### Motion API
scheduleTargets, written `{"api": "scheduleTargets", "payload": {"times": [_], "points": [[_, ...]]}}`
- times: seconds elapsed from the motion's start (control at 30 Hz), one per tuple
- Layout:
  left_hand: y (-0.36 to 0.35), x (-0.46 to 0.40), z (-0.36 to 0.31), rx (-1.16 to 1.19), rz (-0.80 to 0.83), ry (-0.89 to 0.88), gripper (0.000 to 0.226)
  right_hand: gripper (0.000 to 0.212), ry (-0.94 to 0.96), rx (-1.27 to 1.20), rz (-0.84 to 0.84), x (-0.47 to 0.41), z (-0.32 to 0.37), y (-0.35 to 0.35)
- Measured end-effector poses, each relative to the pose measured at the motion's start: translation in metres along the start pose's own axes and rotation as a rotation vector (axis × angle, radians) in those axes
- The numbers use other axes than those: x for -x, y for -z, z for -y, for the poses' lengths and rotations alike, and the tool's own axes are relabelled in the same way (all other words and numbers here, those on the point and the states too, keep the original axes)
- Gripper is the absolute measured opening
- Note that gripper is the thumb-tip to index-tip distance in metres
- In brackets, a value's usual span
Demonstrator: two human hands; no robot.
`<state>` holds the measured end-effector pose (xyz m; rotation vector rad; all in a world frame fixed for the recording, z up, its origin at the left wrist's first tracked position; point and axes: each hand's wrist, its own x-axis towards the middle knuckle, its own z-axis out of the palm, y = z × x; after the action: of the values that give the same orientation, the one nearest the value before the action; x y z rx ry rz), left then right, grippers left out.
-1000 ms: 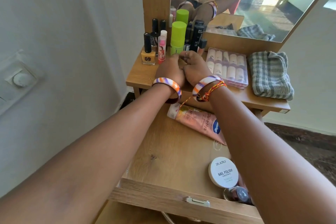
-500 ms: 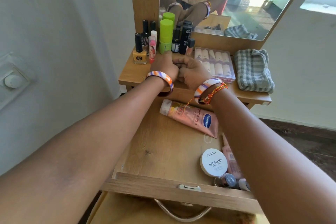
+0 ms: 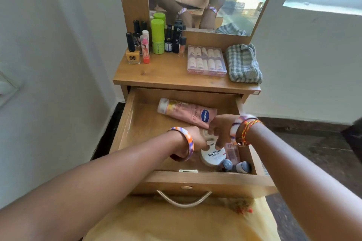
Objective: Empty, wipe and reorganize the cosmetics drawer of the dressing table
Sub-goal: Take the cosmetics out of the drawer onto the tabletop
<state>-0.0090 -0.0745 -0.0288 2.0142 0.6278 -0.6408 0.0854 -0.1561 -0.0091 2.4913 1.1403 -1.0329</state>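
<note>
Vaseline tube lies flat at back of open drawer, long axis approx 10-to-4 o'clock, cap at 10. Both hands meet at drawer's 4 o'clock over white nail polish remover tub. Left hand and right hand fingers curled, tips touching tub's lid; actual grip can't tell, blurred.

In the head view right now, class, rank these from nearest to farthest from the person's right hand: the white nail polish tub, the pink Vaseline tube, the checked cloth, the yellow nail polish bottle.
1. White nail polish tub: in the drawer, just under the right hand.
2. Pink Vaseline tube: drawer back, to the hand's left.
3. Checked cloth: tabletop, right end.
4. Yellow nail polish bottle: tabletop, far left.
</note>
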Motion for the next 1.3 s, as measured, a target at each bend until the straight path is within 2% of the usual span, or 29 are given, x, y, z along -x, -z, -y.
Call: {"api": "scheduleTargets", "payload": {"times": [0.1,0.17,0.3,0.4,0.47,0.53,0.6,0.67,0.73,0.8,0.93,1.13,1.3], "points": [[-0.009,-0.003,-0.003,0.043,0.020,0.022,0.022,0.057,-0.020,-0.031,-0.064,0.000,-0.003,-0.016],[-0.012,-0.005,-0.002,0.073,-0.014,0.051,0.029,0.054,-0.033,-0.051,-0.085,0.001,-0.002,-0.021],[-0.010,-0.008,0.004,0.077,-0.080,0.091,0.012,0.045,-0.067,-0.037,-0.124,-0.002,-0.003,-0.024],[-0.003,-0.009,0.007,0.125,-0.161,0.072,0.041,0.040,-0.070,-0.127,-0.122,-0.002,-0.008,-0.021],[0.007,-0.004,0.005,0.147,-0.198,0.004,0.040,0.037,-0.074,-0.238,-0.125,0.001,-0.011,-0.014],[0.024,0.004,0.000,0.128,-0.266,-0.098,0.031,0.026,-0.066,-0.409,-0.149,0.004,-0.014,-0.004],[0.045,0.020,-0.009,0.075,-0.402,-0.215,0.035,0.011,-0.003,-0.772,-0.136,0.007,-0.014,0.011],[0.065,0.033,-0.015,0.029,-0.523,-0.303,0.047,0.011,0.041,-1.076,-0.197,0.006,-0.010,0.027],[0.079,0.040,-0.017,-0.043,-0.648,-0.343,0.057,0.012,0.024,-1.294,-0.323,0.001,0.003,0.041],[0.089,0.040,-0.015,-0.106,-0.747,-0.351,0.065,0.022,0.025,-1.434,-0.397,-0.007,0.022,0.052],[0.104,0.030,-0.004,-0.139,-0.828,-0.306,0.066,0.019,-0.018,-1.404,-0.510,-0.022,0.051,0.064],[0.130,0.013,0.002,-0.205,-0.811,-0.270,0.059,0.023,-0.016,-1.270,-0.634,-0.038,0.057,0.069],[0.139,-0.005,0.001,-0.192,-0.908,-0.240,0.055,0.016,0.044,-1.326,-0.554,-0.040,0.057,0.073]]}}
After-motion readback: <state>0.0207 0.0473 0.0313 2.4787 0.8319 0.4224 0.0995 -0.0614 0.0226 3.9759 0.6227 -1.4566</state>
